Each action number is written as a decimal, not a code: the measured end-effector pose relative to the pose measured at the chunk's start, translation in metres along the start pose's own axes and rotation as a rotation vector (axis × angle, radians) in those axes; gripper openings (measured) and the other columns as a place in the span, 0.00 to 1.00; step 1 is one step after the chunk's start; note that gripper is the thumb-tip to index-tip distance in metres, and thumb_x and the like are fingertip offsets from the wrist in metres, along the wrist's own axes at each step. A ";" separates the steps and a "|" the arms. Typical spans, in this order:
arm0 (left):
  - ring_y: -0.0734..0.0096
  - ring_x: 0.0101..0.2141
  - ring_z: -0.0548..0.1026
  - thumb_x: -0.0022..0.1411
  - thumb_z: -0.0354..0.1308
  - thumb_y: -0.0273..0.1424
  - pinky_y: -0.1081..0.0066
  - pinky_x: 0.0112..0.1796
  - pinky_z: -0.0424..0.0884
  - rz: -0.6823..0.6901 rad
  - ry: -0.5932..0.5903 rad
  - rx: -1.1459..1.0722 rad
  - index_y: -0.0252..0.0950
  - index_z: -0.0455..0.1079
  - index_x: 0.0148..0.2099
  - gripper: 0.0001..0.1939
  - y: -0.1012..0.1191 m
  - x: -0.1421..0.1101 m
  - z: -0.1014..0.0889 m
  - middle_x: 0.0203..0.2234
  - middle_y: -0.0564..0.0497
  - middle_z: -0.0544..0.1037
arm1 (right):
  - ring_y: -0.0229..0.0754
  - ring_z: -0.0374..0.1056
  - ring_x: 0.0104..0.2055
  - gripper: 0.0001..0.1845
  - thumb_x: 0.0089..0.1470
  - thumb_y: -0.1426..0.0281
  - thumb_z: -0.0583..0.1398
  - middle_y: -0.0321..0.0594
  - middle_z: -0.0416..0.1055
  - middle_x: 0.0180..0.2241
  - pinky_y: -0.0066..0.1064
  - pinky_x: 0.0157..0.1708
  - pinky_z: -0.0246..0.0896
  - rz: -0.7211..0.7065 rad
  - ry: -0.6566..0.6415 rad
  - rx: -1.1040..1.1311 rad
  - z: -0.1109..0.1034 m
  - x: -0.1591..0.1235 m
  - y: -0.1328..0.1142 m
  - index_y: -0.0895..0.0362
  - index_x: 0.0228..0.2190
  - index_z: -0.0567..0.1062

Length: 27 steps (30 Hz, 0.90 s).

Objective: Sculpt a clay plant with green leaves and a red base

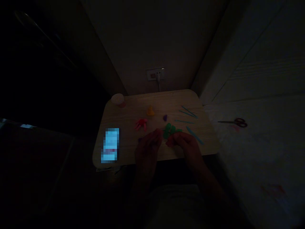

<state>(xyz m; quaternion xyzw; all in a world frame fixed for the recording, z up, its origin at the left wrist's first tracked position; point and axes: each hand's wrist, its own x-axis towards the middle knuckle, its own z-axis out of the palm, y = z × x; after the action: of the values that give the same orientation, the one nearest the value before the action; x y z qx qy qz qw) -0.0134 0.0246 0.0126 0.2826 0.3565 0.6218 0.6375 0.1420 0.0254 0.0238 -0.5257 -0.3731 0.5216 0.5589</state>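
Observation:
Just behind my two hands, near the front middle of the small table, is a green modelling-clay shape [169, 128] with rounded lobes. My right hand [187, 144] has its fingers pinched at the front edge of this clay. To its left, my left hand [148, 146] is closed with the fingers curled together; what they hold, if anything, is hidden. A bit of dark purple clay [139, 139] shows beside the left hand. Further back lie a red clay figure with leg-like strips [142, 123], a yellow-orange clay lump [150, 111] and a small purple lump [165, 118].
The room is very dark. Several blue modelling tools [194, 135] lie on the right of the wooden table [133, 156]. A lit phone [110, 145] is at left, a round tub [118, 99] behind it. Scissors [235, 122] lie on the pale surface at right.

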 end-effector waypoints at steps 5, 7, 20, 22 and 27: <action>0.56 0.50 0.85 0.48 0.82 0.36 0.62 0.51 0.82 0.003 0.073 0.022 0.41 0.83 0.42 0.18 -0.003 0.002 0.000 0.46 0.45 0.88 | 0.45 0.76 0.30 0.19 0.57 0.52 0.67 0.40 0.81 0.24 0.34 0.34 0.72 -0.012 0.001 -0.006 0.003 -0.002 -0.002 0.53 0.25 0.84; 0.59 0.42 0.87 0.48 0.81 0.39 0.67 0.43 0.84 -0.044 0.089 0.039 0.39 0.83 0.41 0.19 -0.002 0.002 0.001 0.40 0.44 0.89 | 0.45 0.76 0.30 0.18 0.57 0.53 0.67 0.40 0.81 0.24 0.34 0.34 0.72 -0.030 0.007 -0.009 0.004 -0.004 -0.003 0.53 0.25 0.84; 0.63 0.30 0.86 0.57 0.74 0.48 0.68 0.33 0.83 -0.035 0.074 0.071 0.34 0.83 0.43 0.22 -0.001 0.001 0.003 0.34 0.43 0.88 | 0.44 0.76 0.29 0.17 0.59 0.57 0.66 0.39 0.80 0.24 0.33 0.33 0.72 -0.123 0.036 -0.073 0.005 -0.005 -0.003 0.53 0.24 0.82; 0.59 0.40 0.87 0.59 0.75 0.42 0.63 0.44 0.83 -0.010 0.069 0.087 0.37 0.84 0.46 0.18 -0.002 0.002 0.003 0.44 0.42 0.88 | 0.43 0.75 0.28 0.16 0.61 0.59 0.65 0.38 0.80 0.24 0.33 0.32 0.72 -0.169 0.030 -0.101 0.005 -0.005 0.000 0.54 0.25 0.81; 0.53 0.53 0.83 0.55 0.76 0.34 0.56 0.58 0.77 -0.058 0.024 0.052 0.40 0.84 0.46 0.16 -0.011 -0.004 0.008 0.49 0.44 0.87 | 0.48 0.79 0.44 0.10 0.67 0.66 0.60 0.43 0.83 0.40 0.41 0.47 0.73 -0.502 0.143 -0.338 0.007 -0.009 0.001 0.53 0.38 0.82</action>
<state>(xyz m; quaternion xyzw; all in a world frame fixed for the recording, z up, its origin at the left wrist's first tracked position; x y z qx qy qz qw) -0.0002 0.0211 0.0089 0.2810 0.3882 0.5970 0.6434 0.1334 0.0178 0.0256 -0.5378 -0.5323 0.2594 0.6001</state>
